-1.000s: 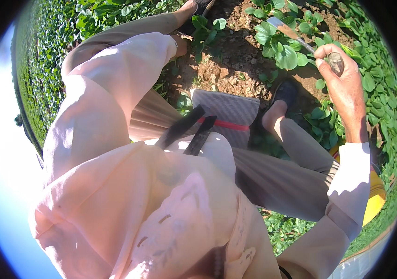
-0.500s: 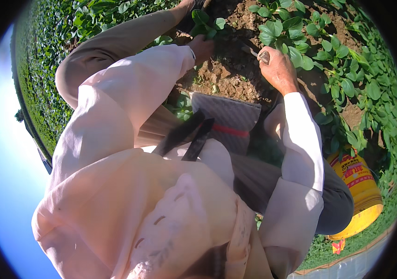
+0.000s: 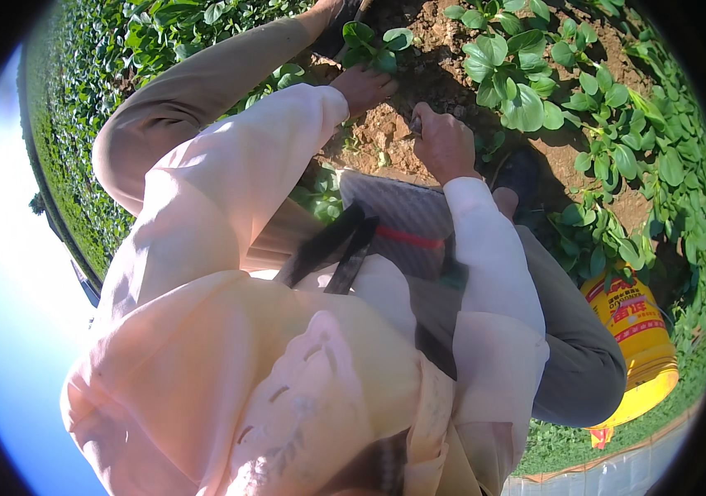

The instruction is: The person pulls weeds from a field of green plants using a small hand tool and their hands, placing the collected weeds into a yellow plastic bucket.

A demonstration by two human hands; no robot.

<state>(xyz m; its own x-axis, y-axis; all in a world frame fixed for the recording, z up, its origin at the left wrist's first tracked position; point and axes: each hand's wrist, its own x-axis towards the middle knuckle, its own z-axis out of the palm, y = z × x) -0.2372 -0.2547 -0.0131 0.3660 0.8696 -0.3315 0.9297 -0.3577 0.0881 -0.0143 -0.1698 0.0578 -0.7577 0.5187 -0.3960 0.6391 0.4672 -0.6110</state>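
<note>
My left hand (image 3: 364,88) is closed low at the base of a leafy green plant (image 3: 379,51), with broad round leaves standing above the fingers. My right hand (image 3: 446,144) is a fist around a small hand tool (image 3: 417,125). Only a dark bit of the tool shows at the thumb, so its kind is hidden. Both hands are low over brown, crumbly soil (image 3: 390,136), the right one a short way from the left. Another cluster of leafy greens (image 3: 512,74) grows beyond my right hand.
Between my bent legs is a grey ribbed pad (image 3: 398,213) with a red strip. A yellow bucket (image 3: 638,347) lies tipped at the right, beyond my knee (image 3: 580,372). Dense rows of greens (image 3: 667,165) flank both sides. Dark straps (image 3: 341,248) hang from my front.
My right hand has moved left and nearer to me with the tool, turning over and coming closer to my left hand. The plant at my left hand has shifted slightly right.
</note>
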